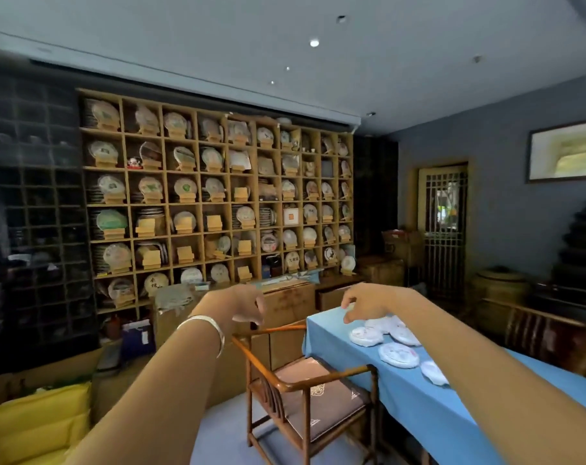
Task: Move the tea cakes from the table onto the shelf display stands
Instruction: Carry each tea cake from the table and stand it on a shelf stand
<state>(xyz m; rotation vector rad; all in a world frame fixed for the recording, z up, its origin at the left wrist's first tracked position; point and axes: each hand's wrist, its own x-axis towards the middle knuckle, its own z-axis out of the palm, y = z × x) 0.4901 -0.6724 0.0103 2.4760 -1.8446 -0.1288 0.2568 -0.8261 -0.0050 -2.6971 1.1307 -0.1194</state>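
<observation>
Both bare arms reach forward into a dim room. The left hand (237, 305), with a silver bangle (207, 330) on its wrist, hangs in the air above the curved back rail of a brown wooden armchair (305, 394); its fingers droop loosely curled and hold nothing. The right hand (365, 305) hovers over the far end of a long table covered in a light blue cloth (415, 407), fingers spread and bent downward, the tips just above the nearest of the round white paper-wrapped tea cakes (399, 354). It grips nothing; whether a fingertip touches a wrapper cannot be told through the blur.

The tea cakes lie flat on the cloth in a loose cluster, several overlapping near the hand, others strung toward the near end of the table and partly hidden by the right forearm.

Across the room stands a tall light-wood grid shelf (214, 203) against the dark wall. Most cubbies hold wrapped cakes propped upright on small pale wooden display stands (244, 273); a few stands in the middle and lower rows carry none. Brown cardboard boxes (284, 303) sit on the floor in front of the shelf, and yellow sacks (33, 421) lie at the lower left
</observation>
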